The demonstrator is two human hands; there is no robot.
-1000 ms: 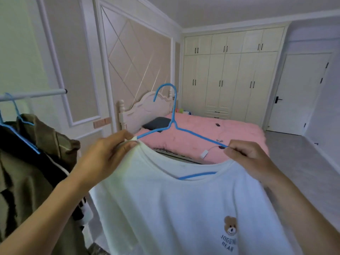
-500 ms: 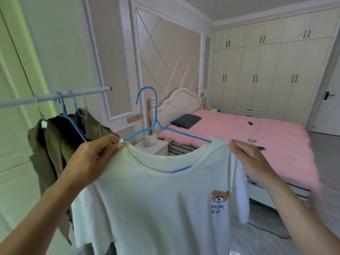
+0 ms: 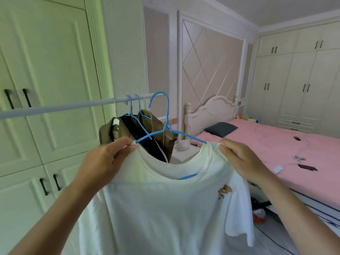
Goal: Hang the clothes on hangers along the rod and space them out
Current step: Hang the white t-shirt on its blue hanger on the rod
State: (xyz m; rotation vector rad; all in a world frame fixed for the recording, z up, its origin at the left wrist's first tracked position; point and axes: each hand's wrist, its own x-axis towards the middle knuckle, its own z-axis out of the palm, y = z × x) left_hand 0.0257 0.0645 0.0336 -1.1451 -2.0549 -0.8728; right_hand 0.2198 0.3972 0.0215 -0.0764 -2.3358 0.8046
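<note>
rod [image 3: 60, 108]: free span on the left, three hangers bunched at the far right end
left hand [image 3: 105, 161]: I pinch the white tee [image 3: 165, 208] at its left shoulder
blue hanger [image 3: 166, 126]: inside the tee, hook level with the rod tip, not clearly on
right hand [image 3: 242, 159]: I pinch the right shoulder
step: lift the hook over, keep shoulders level, then slide the hangers apart
count: 1 rod, 4 hangers, 3 garments already hung, 1 tee in hand

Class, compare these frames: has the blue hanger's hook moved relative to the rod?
Yes. The blue hanger hook has come up and left to the rod end.
</note>
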